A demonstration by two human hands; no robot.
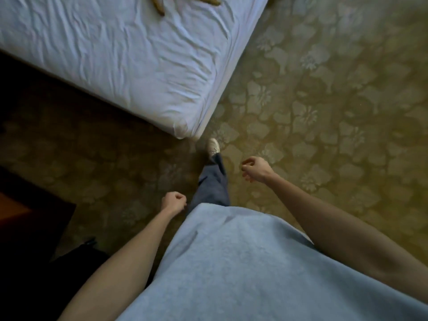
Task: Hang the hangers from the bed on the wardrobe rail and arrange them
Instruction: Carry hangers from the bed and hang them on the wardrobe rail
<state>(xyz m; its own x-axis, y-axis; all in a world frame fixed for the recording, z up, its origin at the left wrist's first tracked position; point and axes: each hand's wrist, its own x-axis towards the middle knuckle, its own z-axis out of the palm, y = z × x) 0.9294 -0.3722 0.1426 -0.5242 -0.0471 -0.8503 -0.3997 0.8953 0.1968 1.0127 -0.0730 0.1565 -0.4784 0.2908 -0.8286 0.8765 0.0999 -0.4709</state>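
Note:
Wooden hangers (pixel 162 4) lie on the white-sheeted bed (pixel 115 66) at the very top of the view, mostly cut off by the frame edge. My left hand (pixel 173 202) hangs low beside my body, fingers curled into a loose fist, holding nothing. My right hand (pixel 254 169) is out in front over the carpet, fingers loosely curled and holding nothing. Both hands are well short of the hangers. The wardrobe and its rail are out of view.
The bed's near corner (pixel 185 133) sits just ahead of my forward foot (pixel 214 147). Patterned olive carpet (pixel 324 100) stretches to the right. Dark wooden furniture (pixel 27 216) stands at the lower left.

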